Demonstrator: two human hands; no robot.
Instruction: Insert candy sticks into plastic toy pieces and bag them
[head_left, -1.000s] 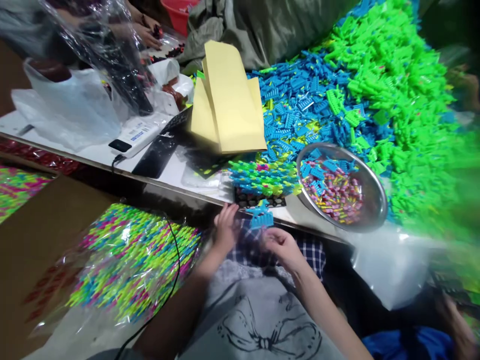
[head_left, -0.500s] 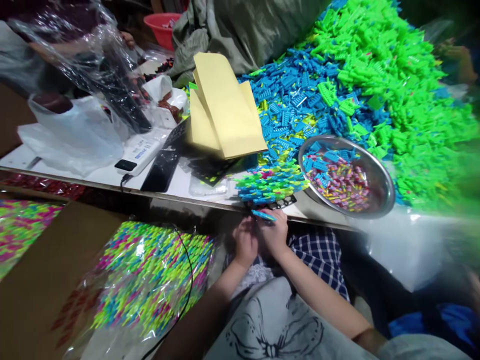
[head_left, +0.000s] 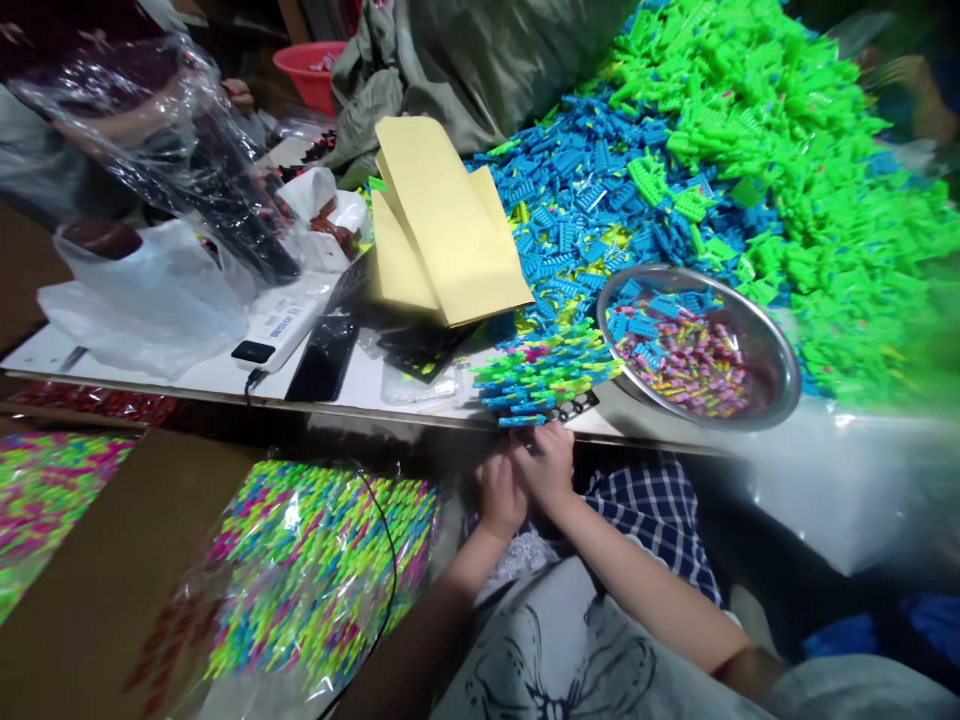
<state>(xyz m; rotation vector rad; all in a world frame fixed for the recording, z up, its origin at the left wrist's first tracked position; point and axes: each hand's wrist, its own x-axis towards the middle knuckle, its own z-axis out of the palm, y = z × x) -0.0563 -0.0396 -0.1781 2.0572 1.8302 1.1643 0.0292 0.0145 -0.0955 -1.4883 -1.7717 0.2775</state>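
Note:
My left hand is closed just below the table's front edge, its fingers curled and pressed together. Beside it my right hand is closed too, its fingertips close under the row of upright plastic pieces. Whatever either hand grips is hidden. Right above them stands a dense cluster of small blue, green, yellow and pink plastic pieces at the table edge. A blue piece lies at its front, nearest my right hand; whether they touch I cannot tell. A dark strip with round holes shows under the cluster.
A metal bowl of blue and pink pieces stands right. Behind lie blue and green heaps. Yellow card, a phone and a power bank lie left. A bagged batch sits below, under a cable.
The blue piece that was in my right hand is now at the front of the cluster. My two hands have drawn closer together, and the view has shifted slightly.

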